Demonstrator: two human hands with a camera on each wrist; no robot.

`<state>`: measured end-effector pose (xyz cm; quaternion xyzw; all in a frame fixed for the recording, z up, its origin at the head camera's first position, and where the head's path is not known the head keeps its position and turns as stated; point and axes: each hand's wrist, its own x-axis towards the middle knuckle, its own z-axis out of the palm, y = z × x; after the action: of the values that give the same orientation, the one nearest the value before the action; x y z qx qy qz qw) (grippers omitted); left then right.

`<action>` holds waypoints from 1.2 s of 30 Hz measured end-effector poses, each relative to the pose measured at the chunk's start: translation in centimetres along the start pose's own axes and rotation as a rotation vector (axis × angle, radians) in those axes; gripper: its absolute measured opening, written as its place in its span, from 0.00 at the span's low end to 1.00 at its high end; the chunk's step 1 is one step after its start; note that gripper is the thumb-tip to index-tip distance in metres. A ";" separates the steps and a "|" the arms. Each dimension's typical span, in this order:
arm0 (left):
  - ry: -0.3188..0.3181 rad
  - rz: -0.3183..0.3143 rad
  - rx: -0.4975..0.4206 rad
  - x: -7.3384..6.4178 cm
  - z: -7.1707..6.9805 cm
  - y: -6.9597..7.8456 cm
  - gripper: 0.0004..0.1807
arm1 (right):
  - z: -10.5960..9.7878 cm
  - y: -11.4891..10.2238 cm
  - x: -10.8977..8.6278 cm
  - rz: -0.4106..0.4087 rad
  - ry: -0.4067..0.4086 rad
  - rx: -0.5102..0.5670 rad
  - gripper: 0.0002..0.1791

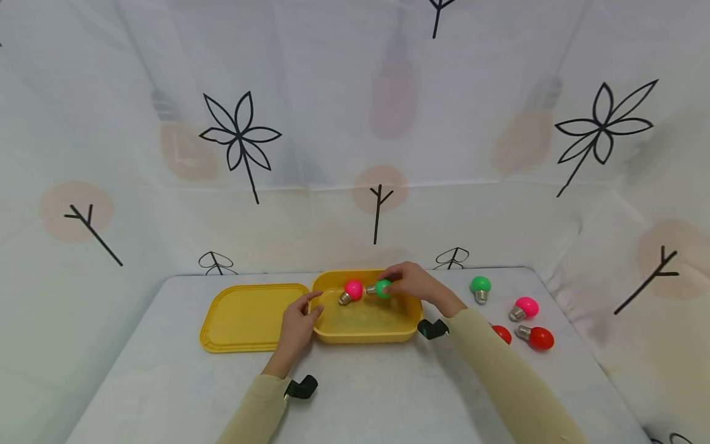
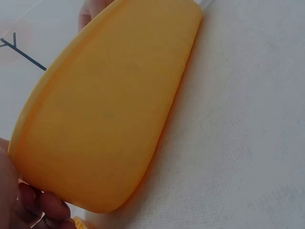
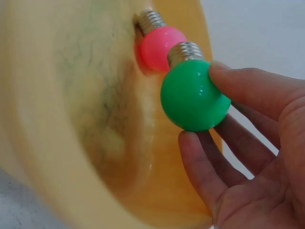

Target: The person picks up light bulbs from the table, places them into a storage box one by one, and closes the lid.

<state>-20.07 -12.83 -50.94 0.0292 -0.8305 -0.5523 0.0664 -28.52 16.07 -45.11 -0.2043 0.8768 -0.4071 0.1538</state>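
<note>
A yellow plastic box stands on the table with a pink light bulb lying inside. My right hand holds a green light bulb over the box's inside, its metal base pointing left toward the pink one. In the right wrist view, thumb and fingertips pinch the round green bulb, close to the pink bulb. My left hand grips the box's left rim; in the left wrist view its curled fingers lie against the outer wall under the rim.
A flat yellow lid lies left of the box. Right of my right arm are another green bulb, another pink bulb, a red bulb and a second red bulb partly behind the sleeve. A patterned cloth hangs behind the table.
</note>
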 end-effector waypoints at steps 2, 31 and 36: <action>0.001 -0.002 -0.002 0.0 -0.1 0.0 0.16 | 0.1 -0.3 0.1 0.009 -0.004 0.010 0.16; 0.001 -0.035 -0.009 0.1 0.0 -0.1 0.17 | 0.4 0.7 1.7 0.042 -0.063 -0.006 0.16; 0.006 -0.026 -0.002 0.0 0.0 -0.1 0.17 | 0.6 0.9 1.8 0.056 -0.056 -0.020 0.16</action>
<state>-20.11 -12.84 -51.06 0.0413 -0.8294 -0.5537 0.0618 -30.04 15.34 -46.35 -0.1925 0.8816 -0.3879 0.1875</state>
